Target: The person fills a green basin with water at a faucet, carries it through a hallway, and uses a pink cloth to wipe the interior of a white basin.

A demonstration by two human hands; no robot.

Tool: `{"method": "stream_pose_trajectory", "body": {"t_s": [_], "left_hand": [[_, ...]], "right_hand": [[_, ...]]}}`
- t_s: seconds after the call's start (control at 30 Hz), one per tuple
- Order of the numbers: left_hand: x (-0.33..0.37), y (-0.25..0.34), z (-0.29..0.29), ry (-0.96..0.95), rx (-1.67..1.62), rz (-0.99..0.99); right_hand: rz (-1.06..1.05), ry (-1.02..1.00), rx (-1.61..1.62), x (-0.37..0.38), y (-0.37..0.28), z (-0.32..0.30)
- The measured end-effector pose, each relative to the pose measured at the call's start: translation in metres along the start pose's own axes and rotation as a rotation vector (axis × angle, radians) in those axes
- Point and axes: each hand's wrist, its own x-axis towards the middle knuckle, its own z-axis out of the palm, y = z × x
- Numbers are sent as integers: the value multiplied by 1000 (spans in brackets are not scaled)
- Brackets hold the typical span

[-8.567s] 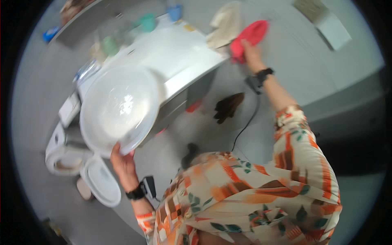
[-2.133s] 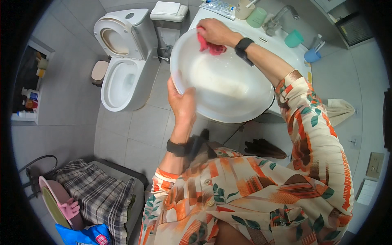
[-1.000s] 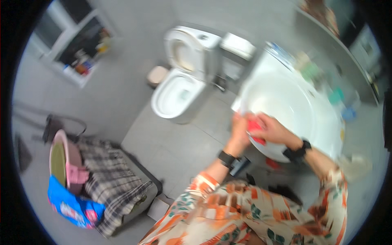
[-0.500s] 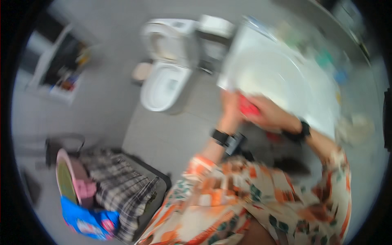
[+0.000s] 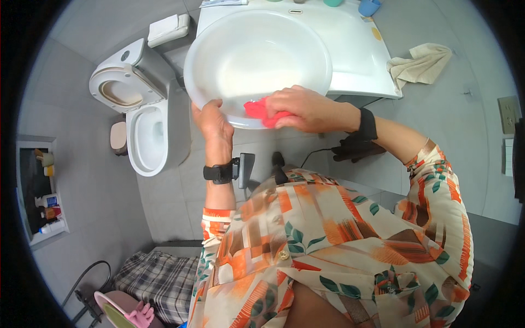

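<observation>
A large, round white basin (image 5: 203,49) rests at the sink counter, its near rim reaching past the counter's front edge. My left hand (image 5: 212,121) grips that rim on the near left, thumb on top and the fingers mostly hidden underneath. In my right hand (image 5: 306,109) is a bunched red cloth (image 5: 268,112), pressed against the near part of the rim and inner wall. The fingers of that hand are closed around the cloth. Both wrists wear black straps, the left one with a small grey device (image 5: 246,170).
The white sink counter (image 5: 355,54) has a blue cup (image 5: 369,7) at its back. A beige towel (image 5: 421,64) hangs to its right. Left of it stands a toilet (image 5: 149,139) with its lid up. Behind on the lower left are plaid fabric (image 5: 158,279) and a pink tub (image 5: 106,300).
My hands, earlier close together around the red cloth, have separated. The left now holds the basin's rim, while the right keeps the cloth against it. The view has turned and sharpened.
</observation>
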Motion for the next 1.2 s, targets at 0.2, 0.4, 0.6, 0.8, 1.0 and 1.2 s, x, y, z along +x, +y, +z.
{"method": "stream_pose_trajectory", "body": {"t_s": [0.2, 0.4, 0.6, 0.8, 1.0, 1.2], "left_hand": [[13, -1, 11, -26, 163, 29], [19, 7, -17, -30, 478, 167], [27, -25, -11, -33, 417, 217], [12, -1, -10, -38, 412, 135], [25, -3, -8, -34, 401, 129], [25, -5, -8, -11, 517, 156]], "right_hand": [[177, 9, -143, -40, 53, -49], [-2, 85, -323, -26, 80, -78], [33, 68, -326, -9, 122, -100], [-84, 41, -405, 60, 153, -120], [-415, -17, -405, 146, 131, -108], [-503, 56, -393, 194, 143, -92]]}}
